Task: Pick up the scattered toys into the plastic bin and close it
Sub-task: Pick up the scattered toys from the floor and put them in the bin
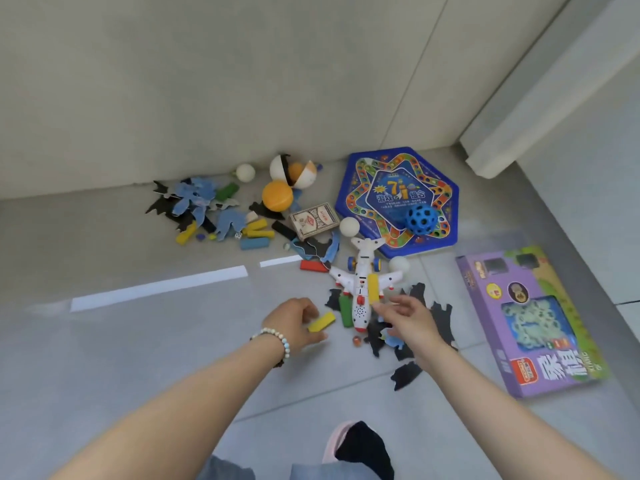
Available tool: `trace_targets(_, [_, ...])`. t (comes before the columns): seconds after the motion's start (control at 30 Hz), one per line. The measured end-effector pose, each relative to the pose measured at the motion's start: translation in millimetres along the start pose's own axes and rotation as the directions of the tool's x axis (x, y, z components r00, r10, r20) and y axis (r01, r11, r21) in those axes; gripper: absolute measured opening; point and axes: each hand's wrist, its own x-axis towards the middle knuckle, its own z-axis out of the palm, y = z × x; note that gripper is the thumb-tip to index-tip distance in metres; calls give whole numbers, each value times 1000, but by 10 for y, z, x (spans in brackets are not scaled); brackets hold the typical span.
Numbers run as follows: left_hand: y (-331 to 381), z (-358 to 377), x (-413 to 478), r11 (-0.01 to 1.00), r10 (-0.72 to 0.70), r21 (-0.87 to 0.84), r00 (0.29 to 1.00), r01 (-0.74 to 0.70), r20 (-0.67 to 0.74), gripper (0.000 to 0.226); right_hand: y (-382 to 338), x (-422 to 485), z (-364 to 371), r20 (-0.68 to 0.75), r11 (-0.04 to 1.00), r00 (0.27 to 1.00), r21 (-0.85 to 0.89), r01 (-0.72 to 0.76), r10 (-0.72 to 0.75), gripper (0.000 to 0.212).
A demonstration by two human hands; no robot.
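Left hand (294, 322) fingers pinch a yellow block (322, 322); right hand (408, 320), fingers spread, is nearest the plane (362, 289), lying lengthwise just left

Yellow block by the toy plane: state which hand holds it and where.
The left hand pinches the flat yellow rectangular block at its near end. The right hand holds nothing.

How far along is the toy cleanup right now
Nothing looks done: no plastic bin is in view. The left hand is closing on a yellow rectangular block; the right hand reaches, open, beside the white toy airplane. Still left: the orange ball, blue hexagonal game board, purple game box.
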Motion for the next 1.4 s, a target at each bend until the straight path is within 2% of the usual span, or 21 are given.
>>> trace_targets(0.13, [58,45,75,999,-17,42,996,21,-83,23,-13,74,146,-78,999,997,47,16,-12,53])
trace_targets(0.2, [77,19,118,999,-25,-51,995,20,-101,21,-64,115,206,-106,996,994,86,6,3,55])
trace_targets(0.27, [93,-24,154,971,-58,-235,993,33,-99,19,-110,162,253,-121,992,992,123,-11,26,53])
trace_targets(0.37, [118,-85,192,882,-133,-466,987,75,-94,19,-164,245,310,-135,989,987,134,-64,82,37])
trace_targets(0.47, [158,-122,175,740,-183,-663,982,113,-38,27,-193,299,352,-123,973,985,210,-93,121,25])
trace_targets(0.7, [172,-454,-67,531,-243,-829,969,173,47,31,-252,194,295,-95,971,990,223,-84,108,23])
trace_targets(0.8, [83,-830,-335,452,-236,-882,971,132,24,33,-559,-56,249,-24,963,998,267,-44,53,18])
trace_targets(0.9, [-28,-1255,-714,427,-225,-903,973,52,-50,34,-1036,-436,234,70,958,996,285,32,-54,17])
trace_targets(1.07, [-277,-1945,-1558,332,-219,-936,956,-114,-194,27,-1922,-1372,517,243,961,949,235,142,-200,16])
trace_targets(1.2, [-640,-2438,-2325,228,-235,-947,931,-225,-278,17,-2386,-2175,1214,410,959,867,146,242,-282,19])
trace_targets(1.33, [-1264,-2718,-3064,73,-234,-951,922,-300,-309,17,-2418,-2909,2251,594,946,759,11,324,-267,20])
trace_targets(1.4, [-1653,-2772,-3402,100,-334,-936,874,-339,-352,21,-2312,-3252,2816,659,946,714,-9,323,-237,19])
